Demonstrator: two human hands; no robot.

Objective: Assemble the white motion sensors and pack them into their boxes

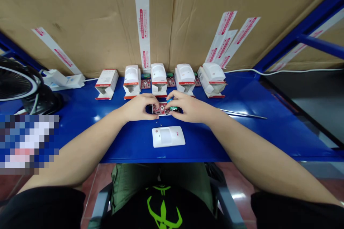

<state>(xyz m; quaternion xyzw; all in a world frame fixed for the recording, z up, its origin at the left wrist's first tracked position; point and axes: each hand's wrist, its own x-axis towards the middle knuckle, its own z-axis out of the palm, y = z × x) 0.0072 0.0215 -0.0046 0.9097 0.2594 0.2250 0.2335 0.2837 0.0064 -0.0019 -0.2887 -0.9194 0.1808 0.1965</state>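
Observation:
A red circuit board [160, 108] lies near the middle of the blue table, between my two hands. My left hand [140, 107] is closed with thumb and fingers at the board's left end. My right hand [192, 107] curls round its right end, where a green and blue part [174, 108], perhaps a battery, shows partly under the fingers. In front of the board lies a white plastic sensor cover [168, 136], window side up. Two tiny pieces that look like screws [161, 125] rest between the cover and the board.
Behind my hands stands a row of small open cartons [106, 84], several topped with white sensor housings [159, 72]. More red boards [146, 83] sit between them. A long thin metal tool [247, 114] lies right. A black fan [27, 86] and white power strip [66, 79] stand left.

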